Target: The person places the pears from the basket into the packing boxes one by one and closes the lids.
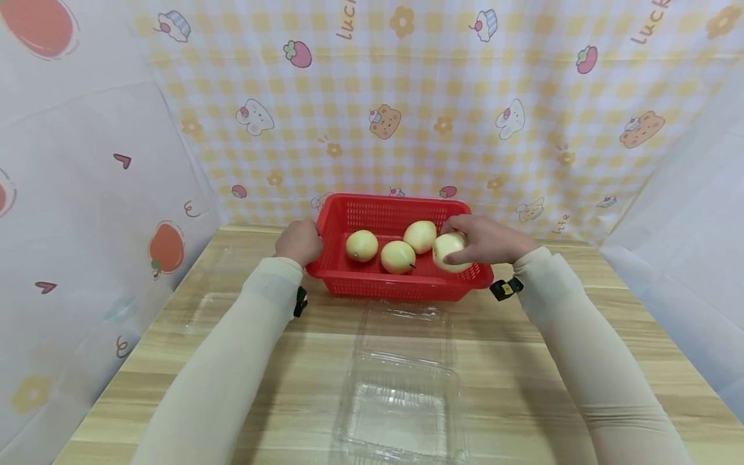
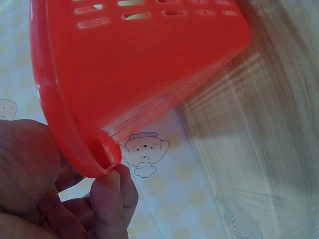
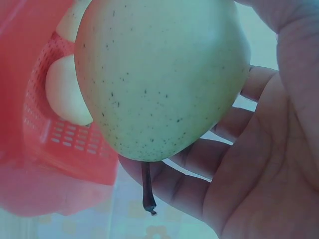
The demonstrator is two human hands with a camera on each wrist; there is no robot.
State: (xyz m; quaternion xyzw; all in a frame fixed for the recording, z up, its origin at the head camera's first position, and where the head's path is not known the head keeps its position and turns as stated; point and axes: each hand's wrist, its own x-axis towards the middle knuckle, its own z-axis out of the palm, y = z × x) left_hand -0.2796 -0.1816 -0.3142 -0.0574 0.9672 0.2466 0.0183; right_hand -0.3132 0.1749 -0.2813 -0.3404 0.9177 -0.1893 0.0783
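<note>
A red plastic basket (image 1: 401, 248) sits on a pale wooden surface (image 1: 523, 361), backed by a yellow checked cartoon curtain (image 1: 436, 97). The left hand (image 1: 299, 242) curls round its left rim. An open clear clamshell box (image 1: 401, 400) lies nearer. The right hand (image 1: 485, 239) wraps its grip round a speckled pear (image 1: 449, 250) over the basket's right side, beside three more pears (image 1: 395, 245). It looks firm, smooth and bruisable, best cupped around the belly.

The clear plastic container (image 1: 401, 407) is cut off by the head view's bottom edge.
</note>
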